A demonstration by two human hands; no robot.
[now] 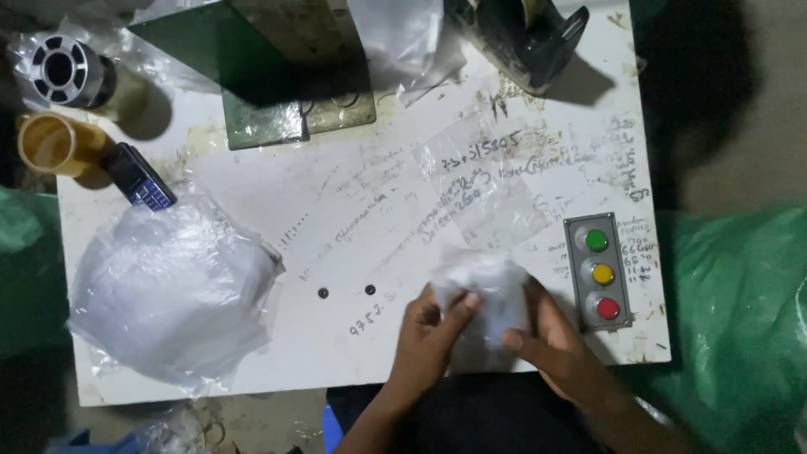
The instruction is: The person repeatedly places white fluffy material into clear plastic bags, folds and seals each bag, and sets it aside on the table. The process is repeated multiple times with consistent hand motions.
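Observation:
Both of my hands hold a small clear plastic bag (483, 290) with something white inside, just above the near edge of the white table (336, 252). My left hand (430, 332) pinches its left side with the thumb on top. My right hand (546, 336) grips its right and lower side. A flat empty clear bag (483, 181) lies on the table just beyond.
A grey control box (598, 271) with green, yellow and red buttons sits right of my hands. A big heap of clear plastic bags (168, 290) lies at left, with a dark mobile phone (139, 176), a yellow cup (55, 145) and a metal part (60, 71) behind it. A green machine base (261, 63) stands at the back. Green sacks (740, 319) flank the table.

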